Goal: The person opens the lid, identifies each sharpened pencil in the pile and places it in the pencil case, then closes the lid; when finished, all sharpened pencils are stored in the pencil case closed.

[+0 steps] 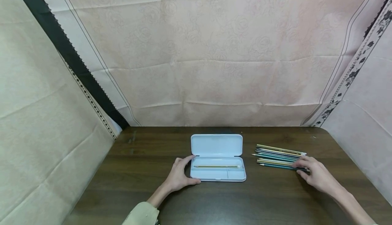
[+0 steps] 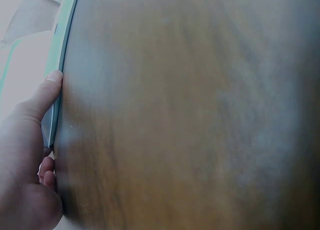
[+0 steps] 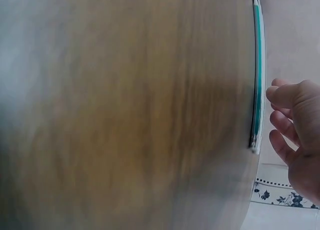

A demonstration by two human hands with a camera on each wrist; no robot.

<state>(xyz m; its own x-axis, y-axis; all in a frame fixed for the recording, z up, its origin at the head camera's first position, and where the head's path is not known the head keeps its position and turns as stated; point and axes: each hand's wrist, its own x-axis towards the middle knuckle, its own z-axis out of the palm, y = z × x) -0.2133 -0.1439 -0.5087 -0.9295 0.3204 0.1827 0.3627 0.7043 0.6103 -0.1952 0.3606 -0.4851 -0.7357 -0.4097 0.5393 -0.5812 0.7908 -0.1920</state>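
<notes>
The left hand [image 1: 180, 175] rests on the dark wooden tabletop [image 1: 137, 170] against the left end of the case [image 1: 218, 172], thumb on its near corner and fingers curved round the far corner, gripping that end. The case is a white, rounded plastic box lying open at the middle of the tabletop: its lid [image 1: 216, 145] is folded back flat, away from the person, and the tray is split into a long upper slot and smaller lower ones. One yellowish pencil [image 1: 218, 166] lies lengthwise in the long slot. Well to the right of the case lies a loose row of pencils [image 1: 277, 157], teal, white and yellowish, tips pointing left. The right hand [image 1: 315, 175] lies at their right ends, fingers loosely bent and touching the nearest ones; whether it pinches one I cannot tell
</notes>
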